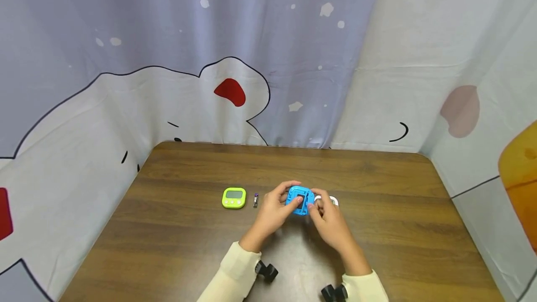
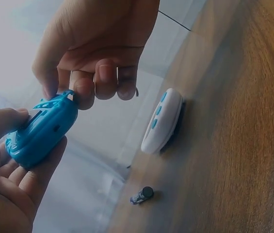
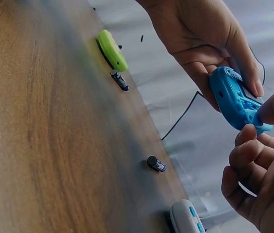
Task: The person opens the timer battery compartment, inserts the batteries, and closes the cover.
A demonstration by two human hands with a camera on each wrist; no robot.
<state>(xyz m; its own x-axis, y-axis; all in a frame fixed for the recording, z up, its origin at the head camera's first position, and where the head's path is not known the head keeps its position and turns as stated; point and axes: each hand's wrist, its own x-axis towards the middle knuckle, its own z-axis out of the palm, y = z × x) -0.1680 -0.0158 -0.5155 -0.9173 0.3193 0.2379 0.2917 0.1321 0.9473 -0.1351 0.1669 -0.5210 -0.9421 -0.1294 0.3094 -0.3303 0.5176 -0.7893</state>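
The blue gadget (image 1: 308, 195) is held up in the air above the bench (image 1: 176, 236). The left hand (image 1: 272, 211) grips it, thumb on top and fingers underneath. The right hand (image 1: 331, 227) pinches its end, its other fingers curled. Both arms (image 1: 235, 271) reach forward and lean in together.

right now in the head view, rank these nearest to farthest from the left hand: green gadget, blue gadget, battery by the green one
From the left hand:
1. Blue gadget: held, at its right
2. Battery: just left
3. Green gadget: farther left, past the battery
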